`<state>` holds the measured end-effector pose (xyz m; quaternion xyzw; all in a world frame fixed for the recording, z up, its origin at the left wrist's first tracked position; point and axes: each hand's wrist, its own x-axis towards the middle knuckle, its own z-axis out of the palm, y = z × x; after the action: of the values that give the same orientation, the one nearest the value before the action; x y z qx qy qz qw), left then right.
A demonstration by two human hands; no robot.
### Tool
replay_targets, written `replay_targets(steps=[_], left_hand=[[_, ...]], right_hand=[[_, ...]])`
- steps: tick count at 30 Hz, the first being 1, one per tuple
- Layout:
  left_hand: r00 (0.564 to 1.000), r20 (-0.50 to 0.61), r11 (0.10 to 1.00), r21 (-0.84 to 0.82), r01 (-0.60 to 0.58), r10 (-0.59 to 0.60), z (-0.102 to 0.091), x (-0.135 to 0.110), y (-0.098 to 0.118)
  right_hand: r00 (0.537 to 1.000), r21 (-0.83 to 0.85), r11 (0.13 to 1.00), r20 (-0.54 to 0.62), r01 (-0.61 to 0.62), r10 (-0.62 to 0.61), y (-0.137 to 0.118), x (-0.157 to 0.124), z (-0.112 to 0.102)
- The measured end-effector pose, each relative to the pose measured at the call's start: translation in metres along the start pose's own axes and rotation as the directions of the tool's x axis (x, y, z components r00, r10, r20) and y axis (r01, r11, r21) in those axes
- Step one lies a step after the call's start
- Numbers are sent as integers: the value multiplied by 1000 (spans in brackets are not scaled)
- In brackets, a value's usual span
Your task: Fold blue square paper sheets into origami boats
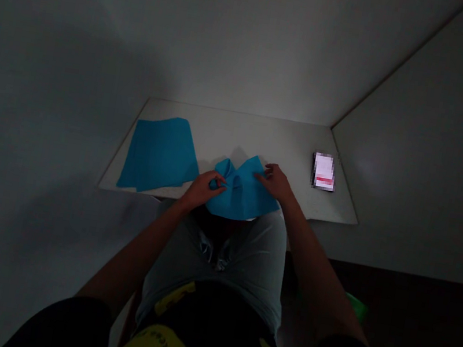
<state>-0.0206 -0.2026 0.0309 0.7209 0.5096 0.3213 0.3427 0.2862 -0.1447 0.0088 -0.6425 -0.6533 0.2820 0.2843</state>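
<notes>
A crumpled blue sheet [245,196] lies at the front edge of the table, creased and bunched on its left side, its lower edge hanging toward my lap. I cannot tell if it is paper or fabric. My left hand [207,186] pinches the bunched left part between thumb and fingers. At the sheet's right edge is my right hand [276,182], its thumb over the blue surface and its fingers bent, with a gap between them. Flat blue sheets [162,154], overlapping one another, rest to the left of my left hand.
The pale table [239,125] meets a wall at the back and another wall on the right. A phone [324,172] with a lit, blurred screen lies at the right end. Something green [355,306] is low on the right, below table height. The light is dim.
</notes>
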Motion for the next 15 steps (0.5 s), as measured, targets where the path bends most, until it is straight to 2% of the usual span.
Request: replay_targets(steps=[3, 6, 9, 13, 15], left_hand=[[1000, 17, 1000, 27, -9, 8, 1, 0, 1], [1000, -14, 998, 61, 5, -4, 2, 0, 0], [996, -81, 995, 89, 36, -29, 2, 1, -4], [989, -139, 985, 156, 78, -57, -2, 4, -9], [990, -124, 976, 198, 92, -68, -4, 5, -8]], right_hand=[[998, -55, 997, 45, 55, -52, -14, 28, 14], [997, -53, 997, -46, 59, -62, -18, 37, 18], [989, -80, 997, -145, -5, -7, -11, 33, 13], [981, -124, 985, -168, -118, 96, 4, 27, -3], [973, -146, 976, -188, -164, 136, 9, 27, -11]])
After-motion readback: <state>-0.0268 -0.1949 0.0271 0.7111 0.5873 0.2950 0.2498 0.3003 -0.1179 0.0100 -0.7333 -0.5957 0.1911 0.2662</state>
